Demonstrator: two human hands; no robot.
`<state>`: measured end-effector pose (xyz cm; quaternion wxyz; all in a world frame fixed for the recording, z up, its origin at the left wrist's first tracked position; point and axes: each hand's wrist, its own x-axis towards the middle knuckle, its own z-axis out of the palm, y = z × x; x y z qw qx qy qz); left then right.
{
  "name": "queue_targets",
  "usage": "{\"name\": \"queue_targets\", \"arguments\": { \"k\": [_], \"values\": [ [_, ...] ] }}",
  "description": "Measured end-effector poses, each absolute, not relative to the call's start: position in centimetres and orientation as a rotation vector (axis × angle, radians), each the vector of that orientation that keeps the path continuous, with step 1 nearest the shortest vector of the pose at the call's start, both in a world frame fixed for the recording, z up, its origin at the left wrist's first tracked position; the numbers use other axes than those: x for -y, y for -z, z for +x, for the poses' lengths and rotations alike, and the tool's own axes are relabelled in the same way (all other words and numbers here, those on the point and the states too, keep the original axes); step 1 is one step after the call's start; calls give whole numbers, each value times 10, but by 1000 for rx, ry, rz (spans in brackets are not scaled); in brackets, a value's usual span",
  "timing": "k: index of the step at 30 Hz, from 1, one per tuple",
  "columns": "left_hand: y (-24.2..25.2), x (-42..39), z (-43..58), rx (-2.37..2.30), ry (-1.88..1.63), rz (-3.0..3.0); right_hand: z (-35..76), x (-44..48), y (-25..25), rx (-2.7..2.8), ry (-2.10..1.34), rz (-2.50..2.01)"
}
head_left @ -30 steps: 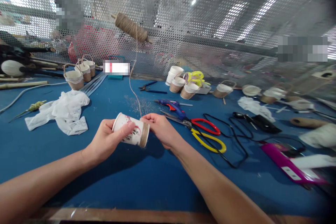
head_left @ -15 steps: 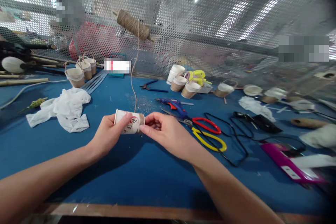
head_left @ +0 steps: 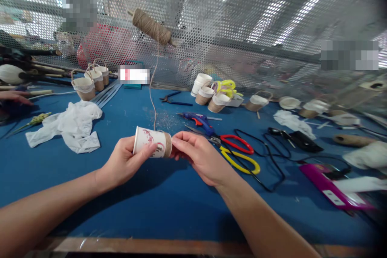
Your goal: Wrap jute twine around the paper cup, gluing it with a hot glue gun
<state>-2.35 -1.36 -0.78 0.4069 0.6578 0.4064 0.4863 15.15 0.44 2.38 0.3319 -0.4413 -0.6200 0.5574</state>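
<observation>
The left hand [head_left: 125, 163] grips a paper cup [head_left: 149, 142] on its side, just left of the scissors [head_left: 238, 153]. The right hand [head_left: 201, 157] pinches twine [head_left: 154, 88] at the cup's end. It is best to pull the twine tight, with the loops close together.

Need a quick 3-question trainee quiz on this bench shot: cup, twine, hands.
1. The twine rising from the paper cup leads to: A) the scissors B) the spool hung on the mesh C) the white cloth.
2. True or false: the cup stands upright.
3. Fill in: the left hand grips the cup's printed side, while the right hand has its fingers at the end wrapped in ____.

Key: 1 B. 2 False: it is held on its side, above the table. 3 twine.
</observation>
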Motion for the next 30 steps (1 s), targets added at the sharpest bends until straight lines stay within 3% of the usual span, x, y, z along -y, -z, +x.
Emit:
{"name": "queue_targets", "arguments": {
  "k": [3,11,30],
  "values": [
    [5,12,-24,-941,-1170,1642,155,-7,-20,1585,-1457,-1116],
    [-1,0,-25,-851,-958,771,152,5,-23,1956,-1058,-1078],
    [7,12,-22,-1113,-1119,1445,143,7,-13,1910,-878,-1283]
  ]
}}
